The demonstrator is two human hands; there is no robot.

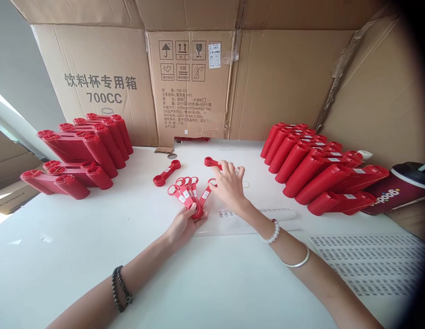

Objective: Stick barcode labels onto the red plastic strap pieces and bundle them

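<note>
Two hands on my feed | left hand (185, 228) fingers clamped on red plastic handles (189, 196) | right hand (229, 186) fingers spread apart, touching another handle (212, 161)

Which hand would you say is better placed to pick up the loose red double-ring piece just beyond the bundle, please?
The right hand, I would judge: its fingers reach over that red piece, while the left hand is closed around a fan of labelled red pieces.
</note>
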